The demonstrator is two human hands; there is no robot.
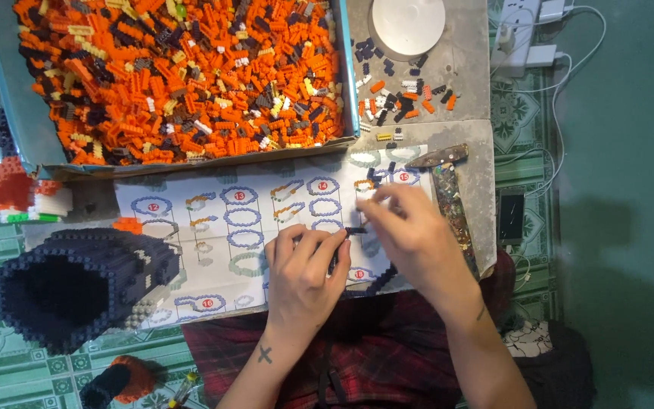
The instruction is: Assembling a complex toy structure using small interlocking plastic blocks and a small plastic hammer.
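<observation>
Dark, small plastic bricks (pixel 356 230) sit pinched between both hands above the printed paper instruction sheet (pixel 244 220); the left hand (pixel 304 269) curls closed around them; the right hand (pixel 410 231) presses with closed fingertips; best to align studs squarely, I think.

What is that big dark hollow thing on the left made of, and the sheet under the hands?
The big dark navy hollow brick-built shape looks like hard plastic: its walls show rows of tiny studded bricks with a dull sheen. The white instruction sheet with ring-shaped diagrams looks like thin printed paper, lying flat, with a smooth matt face. The left hand and right hand pinch a small dark piece, probably plastic too.
</observation>
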